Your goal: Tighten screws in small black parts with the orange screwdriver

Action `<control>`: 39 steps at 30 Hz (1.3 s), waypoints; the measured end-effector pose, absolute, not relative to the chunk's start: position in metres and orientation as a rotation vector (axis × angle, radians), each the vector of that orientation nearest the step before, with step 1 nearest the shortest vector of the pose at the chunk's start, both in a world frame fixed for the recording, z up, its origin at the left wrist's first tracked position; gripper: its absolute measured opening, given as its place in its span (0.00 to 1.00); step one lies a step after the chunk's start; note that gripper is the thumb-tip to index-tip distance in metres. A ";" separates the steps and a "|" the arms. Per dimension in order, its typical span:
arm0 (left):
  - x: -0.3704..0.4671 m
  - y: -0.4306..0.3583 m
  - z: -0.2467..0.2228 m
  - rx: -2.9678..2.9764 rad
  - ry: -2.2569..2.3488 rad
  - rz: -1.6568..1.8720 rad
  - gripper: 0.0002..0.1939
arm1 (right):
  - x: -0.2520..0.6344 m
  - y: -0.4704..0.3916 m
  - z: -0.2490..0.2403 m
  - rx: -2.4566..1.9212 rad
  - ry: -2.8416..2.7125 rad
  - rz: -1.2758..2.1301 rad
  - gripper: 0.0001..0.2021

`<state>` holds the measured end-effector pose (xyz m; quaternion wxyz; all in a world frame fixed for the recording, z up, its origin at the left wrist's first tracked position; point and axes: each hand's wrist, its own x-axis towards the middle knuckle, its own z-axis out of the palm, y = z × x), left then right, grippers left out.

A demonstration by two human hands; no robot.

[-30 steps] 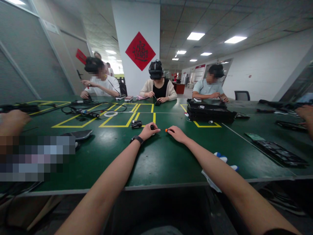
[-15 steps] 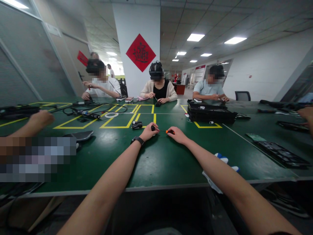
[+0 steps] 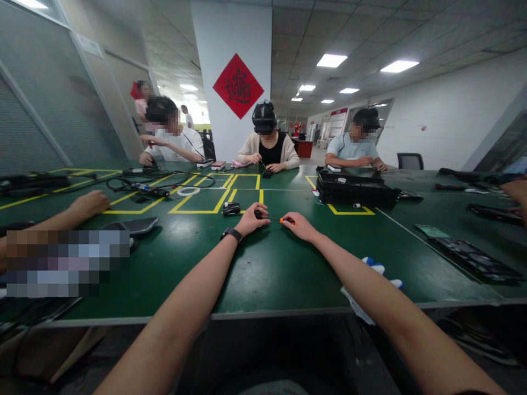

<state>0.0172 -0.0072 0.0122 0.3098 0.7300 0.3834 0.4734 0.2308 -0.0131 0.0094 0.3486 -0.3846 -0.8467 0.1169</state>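
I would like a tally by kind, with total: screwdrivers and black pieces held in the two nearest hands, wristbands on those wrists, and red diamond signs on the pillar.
Screwdriver, in the right hand: 1
Black piece, in the left hand: 1
Black wristband: 1
Red diamond sign: 1
Total: 4

Forearms [image 3: 185, 299] converge over table [image 3: 263, 296]; left hand [image 3: 249, 221] and right hand [image 3: 303, 226] near each other over it, both curled, gripping.

This looks like an office workroom: people [image 3: 269, 148] sit around a big green table [image 3: 263, 274] with wires [image 3: 158, 191] on it, under bright ceiling lights [image 3: 331, 60].
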 end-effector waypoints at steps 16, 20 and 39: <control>0.016 -0.005 0.011 2.019 1.013 1.222 0.11 | 0.233 -0.013 0.008 -0.965 -2.155 0.293 0.09; 0.017 -0.006 0.011 2.003 1.033 1.248 0.11 | 0.234 -0.013 0.008 -0.971 -2.146 0.314 0.09; 0.017 -0.004 0.009 1.949 1.022 1.280 0.14 | 0.235 -0.008 0.004 -0.960 -2.136 0.332 0.09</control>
